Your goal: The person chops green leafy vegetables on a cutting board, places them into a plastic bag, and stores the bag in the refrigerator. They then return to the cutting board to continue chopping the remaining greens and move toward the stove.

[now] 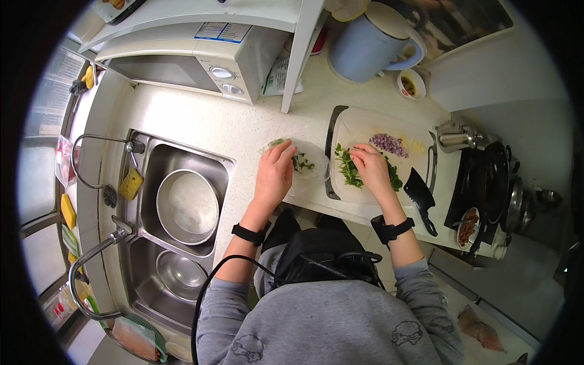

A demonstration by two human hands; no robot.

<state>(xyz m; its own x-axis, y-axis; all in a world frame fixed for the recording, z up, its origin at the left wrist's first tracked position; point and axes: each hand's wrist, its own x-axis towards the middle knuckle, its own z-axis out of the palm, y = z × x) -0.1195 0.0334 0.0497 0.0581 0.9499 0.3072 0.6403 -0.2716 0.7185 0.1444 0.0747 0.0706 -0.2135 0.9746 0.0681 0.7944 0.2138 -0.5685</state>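
Note:
My left hand is at the left edge of a clear plastic bag that has bits of green herb in it; its fingers are bent over the bag's rim, and their grip is partly hidden. My right hand hovers over or touches leafy green herbs on a white cutting board with dark ends; whether it pinches any is unclear. Beyond it on the board lie chopped purple onion and pale yellow minced bits. A black-bladed knife lies at the board's near right corner.
A double steel sink with a large metal pot and a bowl is at left. A microwave stands behind. Farther right are a blue kettle, a small white bowl, a stove and a dish of chopped food.

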